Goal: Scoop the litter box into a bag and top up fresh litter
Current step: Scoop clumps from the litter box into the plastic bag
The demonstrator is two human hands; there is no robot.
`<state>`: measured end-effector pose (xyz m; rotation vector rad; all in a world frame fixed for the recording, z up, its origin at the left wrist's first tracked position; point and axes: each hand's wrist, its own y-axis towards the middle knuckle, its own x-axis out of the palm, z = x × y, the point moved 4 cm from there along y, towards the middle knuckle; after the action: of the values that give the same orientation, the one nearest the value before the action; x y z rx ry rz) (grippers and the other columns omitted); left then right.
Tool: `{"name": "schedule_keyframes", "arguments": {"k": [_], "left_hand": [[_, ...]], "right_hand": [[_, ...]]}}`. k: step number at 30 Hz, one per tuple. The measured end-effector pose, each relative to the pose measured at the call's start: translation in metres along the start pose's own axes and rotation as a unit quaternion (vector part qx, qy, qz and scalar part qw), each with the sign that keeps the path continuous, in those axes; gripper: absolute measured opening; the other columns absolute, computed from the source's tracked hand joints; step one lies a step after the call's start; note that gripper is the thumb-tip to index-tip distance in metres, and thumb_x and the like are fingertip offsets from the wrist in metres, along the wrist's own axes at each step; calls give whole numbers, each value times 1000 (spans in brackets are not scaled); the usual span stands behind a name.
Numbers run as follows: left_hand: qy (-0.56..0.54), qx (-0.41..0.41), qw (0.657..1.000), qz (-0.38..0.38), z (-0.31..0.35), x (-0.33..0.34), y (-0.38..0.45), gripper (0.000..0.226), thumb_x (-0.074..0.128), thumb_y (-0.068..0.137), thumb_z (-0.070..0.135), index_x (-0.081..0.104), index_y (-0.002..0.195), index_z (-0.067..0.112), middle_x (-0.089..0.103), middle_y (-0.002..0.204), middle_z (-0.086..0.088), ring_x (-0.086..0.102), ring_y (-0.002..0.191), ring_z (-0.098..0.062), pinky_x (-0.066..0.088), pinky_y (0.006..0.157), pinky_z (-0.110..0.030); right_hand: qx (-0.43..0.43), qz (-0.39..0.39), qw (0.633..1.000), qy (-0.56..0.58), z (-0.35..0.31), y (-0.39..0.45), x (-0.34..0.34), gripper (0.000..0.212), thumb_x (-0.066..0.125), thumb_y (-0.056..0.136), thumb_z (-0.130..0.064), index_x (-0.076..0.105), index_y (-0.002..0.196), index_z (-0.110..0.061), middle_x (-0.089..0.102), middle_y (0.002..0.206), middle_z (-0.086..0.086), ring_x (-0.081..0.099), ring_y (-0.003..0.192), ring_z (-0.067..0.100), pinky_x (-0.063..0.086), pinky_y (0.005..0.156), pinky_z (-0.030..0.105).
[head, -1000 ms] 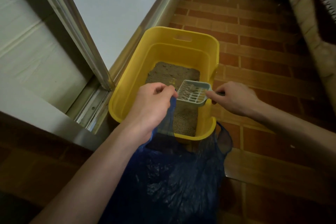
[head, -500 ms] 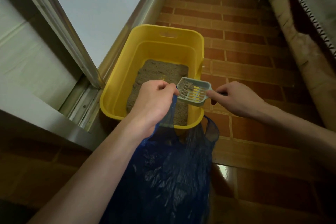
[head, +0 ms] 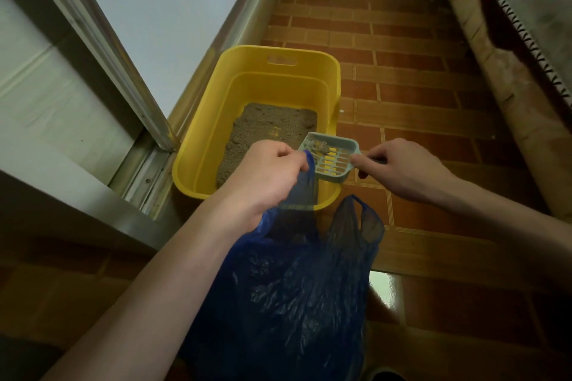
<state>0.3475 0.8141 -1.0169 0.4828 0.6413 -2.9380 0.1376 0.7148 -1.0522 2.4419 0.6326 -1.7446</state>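
Nearest the camera, a blue plastic bag (head: 297, 288) hangs in front of the person, its body crumpled and its free handle loop standing up on the right. The left hand (head: 266, 179) is closed into a fist around the bag's other handle, pulling it up over the near rim of the litter box. Just beyond, the right hand (head: 405, 168) pinches the handle of a pale slotted scoop (head: 332, 158), which sits level over the box's near right corner with a clump (head: 320, 147) at its front edge. The yellow litter box (head: 216, 120) rests on the brick-pattern tile floor (head: 418, 71) beside a metal door track (head: 145, 170), with grey-brown litter (head: 272, 127) across its bottom.
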Motion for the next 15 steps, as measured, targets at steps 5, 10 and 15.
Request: {"name": "schedule_keyframes", "arguments": {"k": [5,10,15], "left_hand": [[-13,15,993,116,-12,-15,8,26,50,102,20,67,99,1,41,74,-11,32,52,-14,24,49,-29],[-36,15,988,152,-15,-20,11,19,48,102,18,63,95,8,41,70,-7,30,46,-11,23,38,-21],[-52,11,985,162,-12,-21,11,26,49,102,16,64,106,-5,40,71,-7,29,46,-11,23,36,-19]], "right_hand": [[3,4,1000,27,2,-10,-2,55,42,94,-69,75,81,-27,63,59,-2,52,50,13,47,52,37],[-3,3,999,41,-1,-26,-4,54,40,93,-68,73,82,-28,56,54,-3,47,47,10,42,51,34],[-11,-5,998,58,-6,-46,-3,60,33,87,-75,73,79,-31,54,52,-5,44,45,6,38,49,33]]}}
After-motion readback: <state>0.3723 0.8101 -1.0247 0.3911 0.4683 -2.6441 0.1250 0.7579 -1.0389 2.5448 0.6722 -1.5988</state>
